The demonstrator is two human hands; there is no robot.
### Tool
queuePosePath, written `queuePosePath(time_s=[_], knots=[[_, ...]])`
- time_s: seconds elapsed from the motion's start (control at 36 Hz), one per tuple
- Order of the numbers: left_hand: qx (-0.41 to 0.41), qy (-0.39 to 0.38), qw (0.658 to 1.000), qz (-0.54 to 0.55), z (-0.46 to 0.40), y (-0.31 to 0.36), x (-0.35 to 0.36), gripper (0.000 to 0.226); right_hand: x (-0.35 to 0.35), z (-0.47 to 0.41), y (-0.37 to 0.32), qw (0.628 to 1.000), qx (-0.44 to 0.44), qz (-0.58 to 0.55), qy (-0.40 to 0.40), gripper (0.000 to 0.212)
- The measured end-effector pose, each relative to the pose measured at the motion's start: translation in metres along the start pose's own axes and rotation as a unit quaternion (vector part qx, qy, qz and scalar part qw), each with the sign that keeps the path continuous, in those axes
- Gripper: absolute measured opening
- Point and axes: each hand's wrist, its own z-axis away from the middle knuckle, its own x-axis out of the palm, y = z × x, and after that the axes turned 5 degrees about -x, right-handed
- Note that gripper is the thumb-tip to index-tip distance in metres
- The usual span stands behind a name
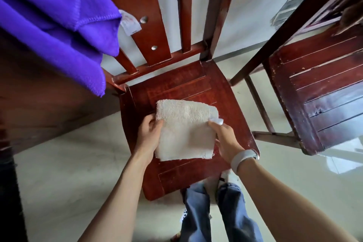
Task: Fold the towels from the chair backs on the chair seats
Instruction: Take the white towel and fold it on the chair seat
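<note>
A red-brown wooden chair (222,92) carries a bright purple fleece towel (51,25) over its back. On its seat lies a folded cream terry towel (185,131). The left hand (148,135) grips the towel's left edge; the right hand (225,139), its grip narrow, pinches the right edge.

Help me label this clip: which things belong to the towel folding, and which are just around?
Job: cream towel, held by left hand and right hand; chair seat; purple towel.
Around: second chair, white wristband.
</note>
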Motion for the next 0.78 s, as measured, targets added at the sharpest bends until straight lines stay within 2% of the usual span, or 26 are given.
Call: queuePosePath(time_s=[0.06,0.17,0.25,0.33,0.42,0.5,0.61,0.78], knots=[[0.039,-0.001,0.999,-0.012,0.020,0.012,0.002,0.019,-0.012,0.018,-0.010,1.000,-0.021,-0.022,-0.003,0.011],[0.118,0.015,0.991,-0.067,0.066,0.044,0.022,0.022,-0.047,0.058,-0.038,0.996,-0.062,-0.060,0.005,0.030],[0.174,0.027,0.979,-0.103,0.107,0.070,0.053,0.023,-0.088,0.089,-0.064,0.990,-0.115,-0.074,0.030,0.024],[0.218,0.021,0.967,-0.133,0.152,0.094,0.096,0.025,-0.139,0.119,-0.085,0.977,-0.178,-0.076,0.089,0.018],[0.250,0.012,0.956,-0.156,0.199,0.121,0.149,0.034,-0.197,0.149,-0.109,0.959,-0.236,-0.065,0.140,0.019],[0.280,-0.006,0.945,-0.168,0.251,0.147,0.209,0.039,-0.263,0.177,-0.129,0.945,-0.278,-0.042,0.169,0.034],[0.327,-0.018,0.929,-0.170,0.322,0.169,0.298,0.035,-0.365,0.215,-0.151,0.915,-0.338,-0.031,0.216,0.029],[0.397,-0.113,0.893,-0.176,0.409,0.177,0.447,0.033,-0.531,0.253,-0.163,0.871,-0.361,-0.058,0.328,0.029]])
